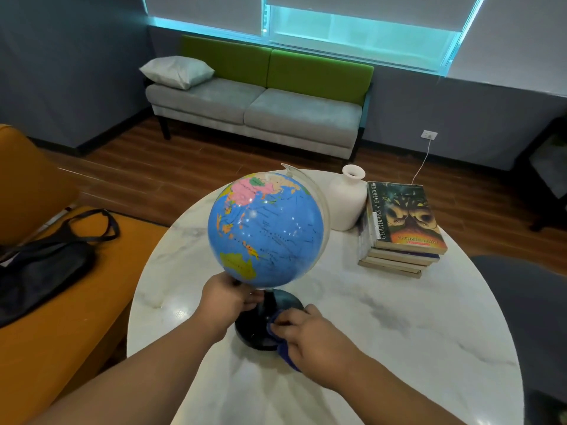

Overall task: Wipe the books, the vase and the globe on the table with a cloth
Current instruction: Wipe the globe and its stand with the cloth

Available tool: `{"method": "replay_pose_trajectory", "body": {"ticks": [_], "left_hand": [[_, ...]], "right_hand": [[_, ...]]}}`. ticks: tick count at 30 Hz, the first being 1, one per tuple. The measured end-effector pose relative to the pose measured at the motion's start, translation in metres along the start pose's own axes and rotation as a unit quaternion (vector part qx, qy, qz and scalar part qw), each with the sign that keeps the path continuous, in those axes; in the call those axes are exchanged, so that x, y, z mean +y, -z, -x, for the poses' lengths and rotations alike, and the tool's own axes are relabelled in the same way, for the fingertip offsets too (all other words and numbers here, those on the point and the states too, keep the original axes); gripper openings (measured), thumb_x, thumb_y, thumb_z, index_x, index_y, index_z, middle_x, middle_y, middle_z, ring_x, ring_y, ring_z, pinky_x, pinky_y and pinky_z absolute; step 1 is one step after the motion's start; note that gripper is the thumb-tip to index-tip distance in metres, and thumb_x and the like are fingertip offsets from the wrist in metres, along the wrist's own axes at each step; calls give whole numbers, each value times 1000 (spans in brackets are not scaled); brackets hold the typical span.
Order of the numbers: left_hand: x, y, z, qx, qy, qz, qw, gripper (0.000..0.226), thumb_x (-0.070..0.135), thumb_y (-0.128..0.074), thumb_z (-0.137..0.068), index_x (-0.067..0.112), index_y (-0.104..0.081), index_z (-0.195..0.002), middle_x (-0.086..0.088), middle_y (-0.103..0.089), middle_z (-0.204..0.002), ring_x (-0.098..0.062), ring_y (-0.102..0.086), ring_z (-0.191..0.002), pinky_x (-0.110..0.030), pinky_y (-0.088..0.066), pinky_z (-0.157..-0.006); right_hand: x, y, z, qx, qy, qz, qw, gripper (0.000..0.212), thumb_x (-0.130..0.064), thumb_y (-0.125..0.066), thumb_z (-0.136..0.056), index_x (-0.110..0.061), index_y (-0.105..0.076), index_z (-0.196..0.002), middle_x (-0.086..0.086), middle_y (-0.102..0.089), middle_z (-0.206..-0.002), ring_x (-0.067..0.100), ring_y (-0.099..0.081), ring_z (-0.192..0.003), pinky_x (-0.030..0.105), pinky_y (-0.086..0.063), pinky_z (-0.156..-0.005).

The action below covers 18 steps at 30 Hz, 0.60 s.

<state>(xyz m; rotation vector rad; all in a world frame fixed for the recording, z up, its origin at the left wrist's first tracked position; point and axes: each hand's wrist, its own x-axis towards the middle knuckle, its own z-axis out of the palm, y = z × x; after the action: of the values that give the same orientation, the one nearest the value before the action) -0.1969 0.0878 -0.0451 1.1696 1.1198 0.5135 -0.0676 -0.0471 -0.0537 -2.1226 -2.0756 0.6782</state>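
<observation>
A blue globe point(265, 228) on a black round base point(257, 328) stands near the front of the round white marble table point(399, 326). My left hand point(225, 297) grips the stem just under the sphere. My right hand point(310, 335) presses a dark blue cloth point(287, 358) against the right side of the base, fingers curled over it. Behind the globe stands a white vase point(348, 200). A stack of several books point(402, 231) lies to its right.
An orange seat point(61, 317) with a black bag point(40, 265) adjoins the table's left side. A grey and green sofa point(257, 108) with a white pillow stands at the far wall. A dark chair point(534, 302) is at the right edge.
</observation>
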Motion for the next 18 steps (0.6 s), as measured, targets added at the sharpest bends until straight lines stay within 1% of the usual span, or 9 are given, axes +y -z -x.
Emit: {"method": "replay_pose_trajectory", "body": {"ticks": [3,5,6,8,10,13,14,16,18], "left_hand": [[-1,-1,0,5,2,1,1000,10,-1,-56,-90,3,-64,-95,-15,-73,-82,-22,-73,-71,-29,-59,-65],[-2,-4,-2,19,-5,-10,1000,8,1,-58,-90,1,-64,-95,-17,-73,-84,-22,-73,-72,-28,-59,-64],[-1,-5,-2,24,-10,-10,1000,7,2,-59,-90,1,-64,-94,-18,-73,-84,-21,-73,-71,-26,-58,-62],[2,-8,-3,30,-13,-5,999,4,4,-60,-91,1,-61,-93,-18,-71,-83,-18,-72,-65,-23,-57,-56],[4,-9,-5,28,-9,-3,1000,5,6,-61,-92,2,-60,-94,-18,-71,-84,-16,-71,-63,-22,-56,-54],[5,-9,-6,22,-3,-3,1000,5,5,-61,-91,3,-60,-96,-17,-71,-85,-17,-71,-65,-23,-56,-56],[4,-10,-5,25,-4,-6,1000,3,5,-61,-91,4,-60,-94,-16,-71,-84,-16,-71,-65,-22,-56,-56],[4,-13,-4,40,-11,-16,999,2,3,-60,-90,4,-60,-89,-16,-71,-82,-17,-72,-64,-24,-57,-57],[2,-19,-4,59,-20,-30,998,5,4,-61,-89,3,-61,-84,-18,-72,-79,-23,-72,-66,-32,-60,-64]], "right_hand": [[12,5,2,26,-36,1,999,75,-44,-10,-76,-30,-55,-133,-9,-52,-131,24,-39,-106,31,-41,-93],[12,6,0,29,-48,9,998,80,-46,-6,-72,-29,-58,-131,-8,-54,-127,24,-40,-105,34,-43,-91],[7,5,-1,29,-41,7,999,83,-48,-4,-70,-28,-59,-130,-8,-55,-127,25,-40,-104,35,-43,-89],[-1,-3,1,30,-12,0,999,77,-48,-9,-74,-28,-58,-130,-8,-55,-127,27,-42,-103,37,-45,-88],[1,-3,6,28,-7,-17,999,76,-48,-10,-75,-30,-55,-133,-12,-52,-131,24,-42,-105,33,-44,-91],[16,6,12,51,-49,-11,997,81,-47,-6,-71,-31,-54,-134,-13,-53,-131,22,-42,-106,30,-43,-93],[19,8,12,57,-57,1,997,77,-45,-8,-74,-31,-55,-134,-11,-54,-130,22,-42,-106,31,-43,-92],[12,8,6,37,-52,21,998,54,-35,-25,-89,-29,-58,-131,-7,-55,-126,24,-42,-107,31,-42,-91],[-6,3,-6,42,-5,18,999,41,-28,-41,-90,-26,-64,-124,-4,-58,-119,25,-45,-105,30,-43,-89]]}}
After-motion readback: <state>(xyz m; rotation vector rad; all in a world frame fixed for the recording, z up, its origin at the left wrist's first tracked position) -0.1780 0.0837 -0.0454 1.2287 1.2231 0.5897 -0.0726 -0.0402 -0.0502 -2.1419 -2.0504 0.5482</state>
